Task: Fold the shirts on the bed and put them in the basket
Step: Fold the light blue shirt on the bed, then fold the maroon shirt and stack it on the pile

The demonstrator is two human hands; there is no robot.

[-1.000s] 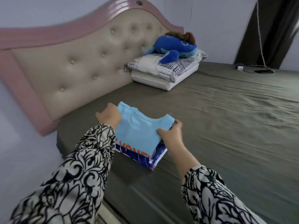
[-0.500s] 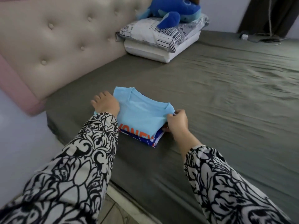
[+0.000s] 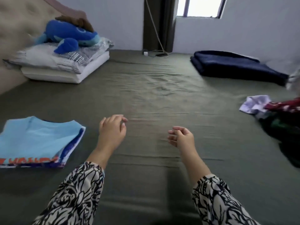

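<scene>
Light-blue cotton sits at the far left: a folded shirt (image 3: pixel 37 138) with orange lettering along its near edge lies on top of another folded one (image 3: pixel 73 146) in blue and white, the two forming a neat stack on the olive-green bed sheet (image 3: pixel 154 98). Behind them, by the padded headboard (image 3: pixel 14 30), a blue plush toy (image 3: pixel 68 35) rests on two stacked pillows (image 3: pixel 65 67). Just right of the stack, the left hand (image 3: pixel 112 132) hovers over the sheet with fingers loosely curled, holding nothing. The right hand (image 3: pixel 181 137) hangs beside it, fingers likewise slack and empty. Both wear black-and-white patterned sleeves (image 3: pixel 76 195). Farther right, a folded navy blanket (image 3: pixel 235 65) lies near the wall, and a heap of unfolded clothes (image 3: pixel 279 117) spills in from the right edge.
</scene>
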